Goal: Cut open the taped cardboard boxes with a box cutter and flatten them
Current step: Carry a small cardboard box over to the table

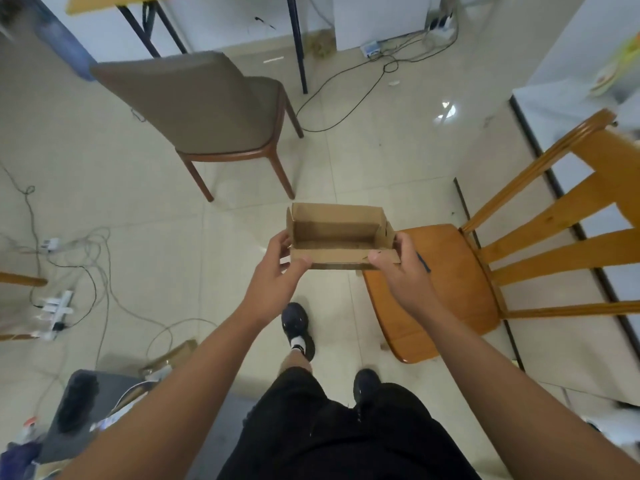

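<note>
A small brown cardboard box (337, 233) hangs in the air in front of me, its top open and its flaps standing up, the inside empty. My left hand (277, 268) grips its left end, thumb on the near wall and fingers round the side. My right hand (398, 265) grips the right end the same way. A dark slim object (423, 263), perhaps the box cutter, lies on the wooden chair seat just behind my right hand, mostly hidden.
A wooden slat-back chair (450, 306) stands at the right, a grey padded chair (207, 109) ahead. Cables and power strips (57, 306) trail over the tiled floor at left. More cardboard (173, 355) lies at lower left. My feet are below the box.
</note>
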Available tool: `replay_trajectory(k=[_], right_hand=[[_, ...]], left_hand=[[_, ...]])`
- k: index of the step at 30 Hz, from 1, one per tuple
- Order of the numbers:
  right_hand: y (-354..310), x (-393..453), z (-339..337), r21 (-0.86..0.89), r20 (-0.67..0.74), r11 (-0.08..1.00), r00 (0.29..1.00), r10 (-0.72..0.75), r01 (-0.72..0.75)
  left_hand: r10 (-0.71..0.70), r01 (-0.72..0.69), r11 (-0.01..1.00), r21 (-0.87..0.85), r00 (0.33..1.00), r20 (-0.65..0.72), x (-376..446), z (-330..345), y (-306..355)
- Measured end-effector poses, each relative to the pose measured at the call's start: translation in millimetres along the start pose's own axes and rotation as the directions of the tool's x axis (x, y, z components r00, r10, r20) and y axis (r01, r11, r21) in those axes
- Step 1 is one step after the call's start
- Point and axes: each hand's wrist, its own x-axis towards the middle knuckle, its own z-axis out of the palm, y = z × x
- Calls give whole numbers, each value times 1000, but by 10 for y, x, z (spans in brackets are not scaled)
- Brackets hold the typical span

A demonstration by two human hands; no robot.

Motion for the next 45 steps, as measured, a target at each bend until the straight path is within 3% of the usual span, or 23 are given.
replay_trajectory(k=[11,23,33,45], right_hand=[[-662,1392,1161,-109,-43,985,990,131,-135],[-1235,2386,1613,-213,-24,974,997,73,-76],[-1290,3295,1379,-124,-3,989,997,78,-77],[-1369,4550,221,-23,-37,989,988,147,-148]], left_hand=[[11,-5,994,-105,998,58,1591,-1297,-153],[-15,25,995,-99,995,102,2429,-2028,-205],[-98,94,995,39,990,106,3217,-1879,101],[-120,94,986,137,973,196,4687,-1060,1047]])
